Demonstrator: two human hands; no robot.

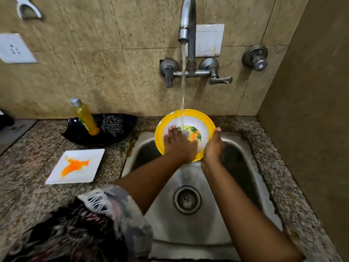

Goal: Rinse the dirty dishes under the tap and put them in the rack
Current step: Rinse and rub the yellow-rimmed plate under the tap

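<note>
Yellow-rimmed plate under tap, right hand gripping edge, left hand flat inside

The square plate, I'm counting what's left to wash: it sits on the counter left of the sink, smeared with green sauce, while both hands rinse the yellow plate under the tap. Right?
Not quite: in the head view the smear on the square plate is orange, not green. The rest holds: it sits on the counter left of the sink, while the left hand and right hand rinse the yellow plate under the tap.
</note>
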